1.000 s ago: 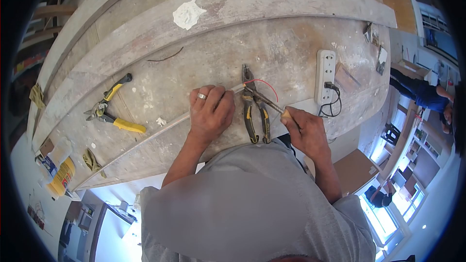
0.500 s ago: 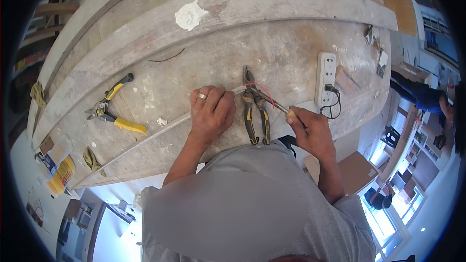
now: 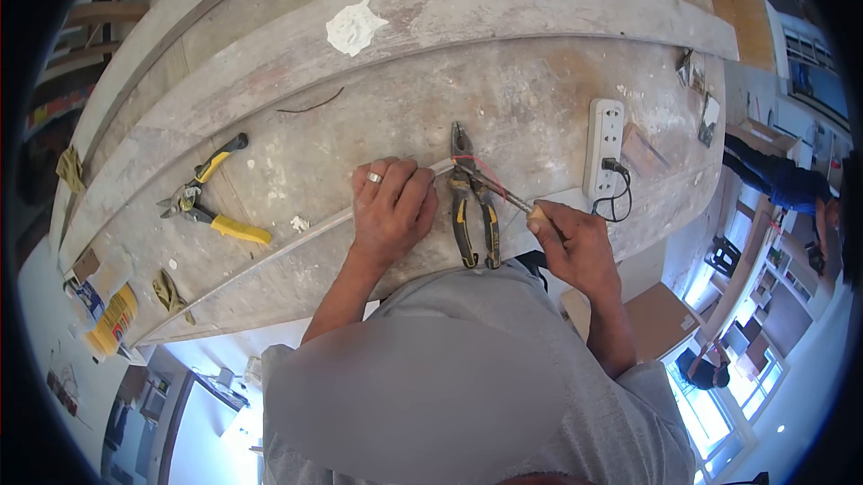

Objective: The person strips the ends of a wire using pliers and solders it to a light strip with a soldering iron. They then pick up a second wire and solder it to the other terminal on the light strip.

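My left hand (image 3: 393, 211), a ring on one finger, is closed on a long thin pale strip (image 3: 310, 235) near its right end. The strip runs down left to the table's edge. My right hand (image 3: 578, 247) grips the pale handle of a tool with a narrow metal shaft (image 3: 511, 198), which looks like a soldering iron. Its tip meets the strip's end over the pliers. A thin red wire (image 3: 488, 166) curves there. The black and yellow pliers (image 3: 462, 202) lie between my hands, jaws pointing away from me. What my fingers cover is hidden.
Yellow-handled snips (image 3: 209, 202) lie to the left. A white power strip (image 3: 604, 139) with a black plug and cord is on the right. Long curved boards (image 3: 449, 13) cross the far side. A yellow-labelled container (image 3: 112, 319) stands at the left edge. Other people are off to the right.
Both hands keep nearly the same place and grip. The tool and the red wire have shifted very slightly. A person at the far right has moved an arm.
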Demonstrator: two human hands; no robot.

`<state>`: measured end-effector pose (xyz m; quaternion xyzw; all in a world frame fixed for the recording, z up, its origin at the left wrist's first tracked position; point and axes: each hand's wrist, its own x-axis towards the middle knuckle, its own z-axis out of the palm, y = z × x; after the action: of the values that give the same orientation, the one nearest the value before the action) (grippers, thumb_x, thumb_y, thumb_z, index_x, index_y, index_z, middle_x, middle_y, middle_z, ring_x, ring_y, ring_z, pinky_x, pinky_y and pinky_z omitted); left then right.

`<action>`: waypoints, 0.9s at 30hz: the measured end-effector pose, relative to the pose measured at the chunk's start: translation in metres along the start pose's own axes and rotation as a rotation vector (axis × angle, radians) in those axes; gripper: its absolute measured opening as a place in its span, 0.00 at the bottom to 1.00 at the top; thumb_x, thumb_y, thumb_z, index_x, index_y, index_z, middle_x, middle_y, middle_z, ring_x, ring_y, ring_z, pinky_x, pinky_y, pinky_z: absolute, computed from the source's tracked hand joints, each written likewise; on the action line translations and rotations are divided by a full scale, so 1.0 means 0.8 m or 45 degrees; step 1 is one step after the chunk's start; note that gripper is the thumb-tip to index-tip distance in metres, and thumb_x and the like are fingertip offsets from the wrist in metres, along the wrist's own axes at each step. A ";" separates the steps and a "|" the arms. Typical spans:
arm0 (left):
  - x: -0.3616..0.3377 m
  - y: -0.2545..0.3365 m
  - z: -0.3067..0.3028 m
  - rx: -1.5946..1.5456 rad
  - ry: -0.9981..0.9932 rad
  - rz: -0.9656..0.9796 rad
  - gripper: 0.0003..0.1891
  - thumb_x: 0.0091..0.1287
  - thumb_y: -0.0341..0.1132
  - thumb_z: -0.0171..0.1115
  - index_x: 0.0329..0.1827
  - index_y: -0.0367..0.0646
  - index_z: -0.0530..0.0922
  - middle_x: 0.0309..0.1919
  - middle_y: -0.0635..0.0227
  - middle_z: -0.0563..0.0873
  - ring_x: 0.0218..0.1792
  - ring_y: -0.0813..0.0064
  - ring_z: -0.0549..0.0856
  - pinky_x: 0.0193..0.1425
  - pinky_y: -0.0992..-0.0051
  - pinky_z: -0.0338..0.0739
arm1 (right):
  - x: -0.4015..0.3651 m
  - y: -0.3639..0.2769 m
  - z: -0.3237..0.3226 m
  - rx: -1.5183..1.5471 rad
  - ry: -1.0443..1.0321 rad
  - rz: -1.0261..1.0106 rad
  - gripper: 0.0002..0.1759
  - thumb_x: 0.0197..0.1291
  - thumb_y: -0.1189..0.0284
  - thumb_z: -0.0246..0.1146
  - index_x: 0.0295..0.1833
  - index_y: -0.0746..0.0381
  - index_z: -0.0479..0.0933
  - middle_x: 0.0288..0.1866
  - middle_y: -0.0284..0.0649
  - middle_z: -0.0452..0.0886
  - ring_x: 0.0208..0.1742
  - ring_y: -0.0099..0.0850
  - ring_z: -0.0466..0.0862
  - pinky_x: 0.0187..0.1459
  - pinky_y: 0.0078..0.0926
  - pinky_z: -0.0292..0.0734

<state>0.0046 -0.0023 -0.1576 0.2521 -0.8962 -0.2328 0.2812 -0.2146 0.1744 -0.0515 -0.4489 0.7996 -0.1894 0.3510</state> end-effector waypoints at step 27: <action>0.006 -0.006 -0.023 -0.048 -0.333 0.103 0.20 0.53 0.25 0.69 0.52 0.44 0.83 0.56 0.59 0.87 0.52 0.56 0.86 0.62 0.53 0.73 | -0.018 0.011 0.006 0.062 0.086 0.000 0.14 0.74 0.70 0.72 0.57 0.67 0.89 0.36 0.51 0.90 0.33 0.47 0.91 0.38 0.39 0.84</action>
<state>0.0141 -0.0135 -0.1447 0.1781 -0.9301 -0.2689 0.1759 -0.2110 0.1917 -0.0548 -0.4337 0.8062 -0.2238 0.3345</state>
